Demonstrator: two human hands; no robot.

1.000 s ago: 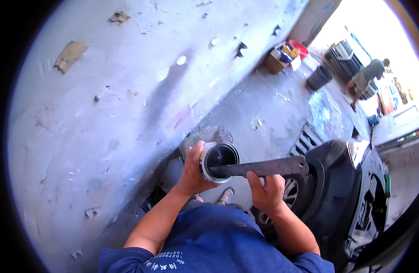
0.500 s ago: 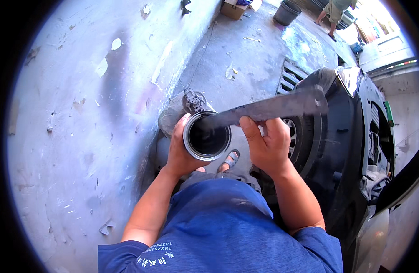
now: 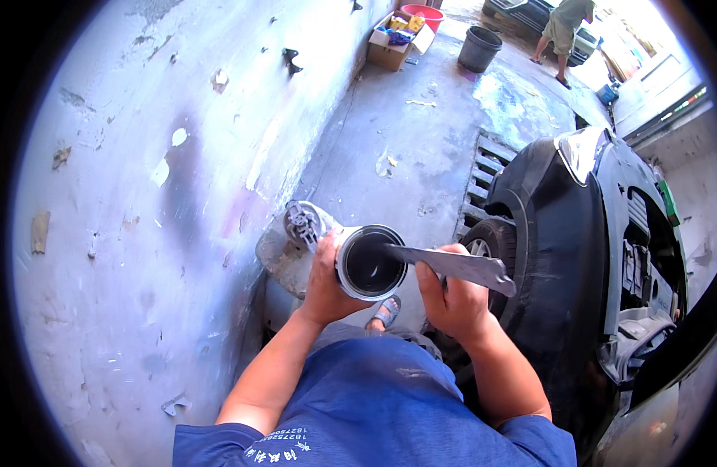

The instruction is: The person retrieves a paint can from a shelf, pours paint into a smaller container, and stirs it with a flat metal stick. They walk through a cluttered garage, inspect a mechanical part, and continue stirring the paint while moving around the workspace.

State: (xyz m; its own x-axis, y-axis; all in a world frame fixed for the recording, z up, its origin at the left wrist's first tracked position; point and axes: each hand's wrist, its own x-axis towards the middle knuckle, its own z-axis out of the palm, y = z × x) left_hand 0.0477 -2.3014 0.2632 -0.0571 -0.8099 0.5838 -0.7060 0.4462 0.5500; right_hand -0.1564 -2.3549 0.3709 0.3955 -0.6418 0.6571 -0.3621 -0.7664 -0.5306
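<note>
A round metal can (image 3: pixel 374 296) is held in my left hand (image 3: pixel 325 284), its fingers wrapped round the can's left side. Dark liquid (image 3: pixel 366 268), like black paint, shows inside the open top. My right hand (image 3: pixel 458 305) pinches a long, flat grey stirring stick (image 3: pixel 479 268) between thumb and fingers. One end of the stick reaches over the can's right rim into the mouth; whether its tip is in the liquid I cannot tell. The other end points out to the right, beyond my fingers.
Left of the can, a grey mechanical part (image 3: pixel 302 224) sits on a worn stand (image 3: pixel 279 253) by the wall (image 3: pixel 140 272). A dark car (image 3: pixel 557 226) with an exposed engine bay is close on my right. Farther off are a floor grate (image 3: pixel 483 175), black bucket (image 3: pixel 480 50), cardboard box (image 3: pixel 388 54) and person (image 3: pixel 562 35).
The stick's outer end has swung down and nearer to me, and the stick looks shorter. The can sits slightly farther right in the picture. My view has tilted up, showing more of the far floor.
</note>
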